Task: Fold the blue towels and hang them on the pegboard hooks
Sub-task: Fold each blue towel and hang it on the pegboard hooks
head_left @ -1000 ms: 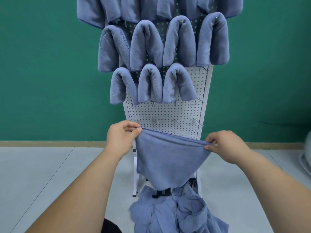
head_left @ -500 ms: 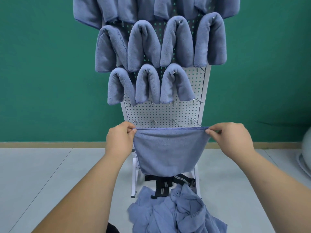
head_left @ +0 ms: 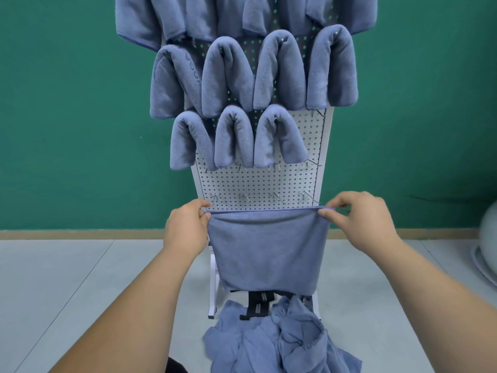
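Item: one blue microfibre towel, soft, limp and lightweight by my reckoning, best held at the top corners of its hemmed edge, since it should sag anywhere else. My left hand and right hand each pinch one top corner. The edge is taut between them and the cloth hangs flat below, before the white perforated pegboard, just under its lowest bare wire hooks.

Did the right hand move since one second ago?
Yes. The right hand has risen closer to the bottom hooks on the pegboard. The top edge of the towel, which sagged before, is now straight.
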Action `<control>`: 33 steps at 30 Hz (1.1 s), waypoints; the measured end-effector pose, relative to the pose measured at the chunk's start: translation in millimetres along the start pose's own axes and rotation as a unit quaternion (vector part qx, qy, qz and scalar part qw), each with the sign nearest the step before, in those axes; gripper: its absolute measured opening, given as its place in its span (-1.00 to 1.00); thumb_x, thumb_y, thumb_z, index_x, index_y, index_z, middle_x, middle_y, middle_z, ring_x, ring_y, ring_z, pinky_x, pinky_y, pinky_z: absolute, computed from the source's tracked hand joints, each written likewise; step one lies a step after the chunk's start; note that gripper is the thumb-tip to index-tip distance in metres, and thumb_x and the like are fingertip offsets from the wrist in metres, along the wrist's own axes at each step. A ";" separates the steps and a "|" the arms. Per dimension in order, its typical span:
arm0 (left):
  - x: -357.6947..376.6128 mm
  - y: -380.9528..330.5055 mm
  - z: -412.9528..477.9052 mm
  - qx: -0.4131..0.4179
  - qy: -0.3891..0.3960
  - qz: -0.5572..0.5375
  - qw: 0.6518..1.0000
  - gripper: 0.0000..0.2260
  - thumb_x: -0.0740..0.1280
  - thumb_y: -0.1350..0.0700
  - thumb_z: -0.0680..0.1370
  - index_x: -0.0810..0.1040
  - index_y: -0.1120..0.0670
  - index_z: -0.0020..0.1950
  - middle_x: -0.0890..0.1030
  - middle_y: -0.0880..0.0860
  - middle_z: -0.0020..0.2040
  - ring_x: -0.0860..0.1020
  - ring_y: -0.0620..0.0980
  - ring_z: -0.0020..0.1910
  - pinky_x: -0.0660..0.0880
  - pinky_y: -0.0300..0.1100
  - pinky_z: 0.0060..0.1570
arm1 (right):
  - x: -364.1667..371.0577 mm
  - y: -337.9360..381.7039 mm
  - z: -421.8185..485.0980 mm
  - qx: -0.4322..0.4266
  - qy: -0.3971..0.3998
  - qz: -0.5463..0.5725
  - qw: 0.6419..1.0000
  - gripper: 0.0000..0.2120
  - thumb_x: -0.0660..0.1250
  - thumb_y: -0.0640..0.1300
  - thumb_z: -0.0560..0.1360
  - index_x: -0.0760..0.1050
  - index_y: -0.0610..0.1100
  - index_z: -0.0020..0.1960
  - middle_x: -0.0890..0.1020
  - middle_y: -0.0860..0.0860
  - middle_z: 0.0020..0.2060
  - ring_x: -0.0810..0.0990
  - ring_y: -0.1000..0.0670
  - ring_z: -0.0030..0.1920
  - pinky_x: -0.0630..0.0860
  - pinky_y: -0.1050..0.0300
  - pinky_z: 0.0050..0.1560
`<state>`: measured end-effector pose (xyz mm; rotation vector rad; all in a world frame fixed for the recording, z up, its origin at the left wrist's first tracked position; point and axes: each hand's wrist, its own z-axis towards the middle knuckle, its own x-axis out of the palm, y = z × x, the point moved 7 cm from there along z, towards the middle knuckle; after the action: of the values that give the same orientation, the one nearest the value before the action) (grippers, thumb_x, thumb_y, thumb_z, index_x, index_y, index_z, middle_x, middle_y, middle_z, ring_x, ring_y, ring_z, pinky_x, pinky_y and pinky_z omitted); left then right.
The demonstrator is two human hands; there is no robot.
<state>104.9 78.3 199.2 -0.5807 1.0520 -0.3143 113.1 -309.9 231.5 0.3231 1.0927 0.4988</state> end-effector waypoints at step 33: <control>83.7 -85.1 -57.3 -0.240 0.162 -0.483 0.827 -0.89 0.52 0.15 0.58 0.70 0.10 0.09 0.76 0.06 -0.07 0.71 -0.04 -0.17 0.69 -0.12 -0.01 | 69.0 39.2 -19.6 0.188 0.077 0.459 0.865 -0.93 0.48 -0.19 0.59 0.72 -0.17 0.04 0.78 -0.07 -0.14 0.77 -0.08 -0.09 0.72 0.05 -0.03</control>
<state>96.3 -50.0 167.8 -1.5629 1.0930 -1.0853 111.8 -239.7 189.6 1.1961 1.1465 1.1731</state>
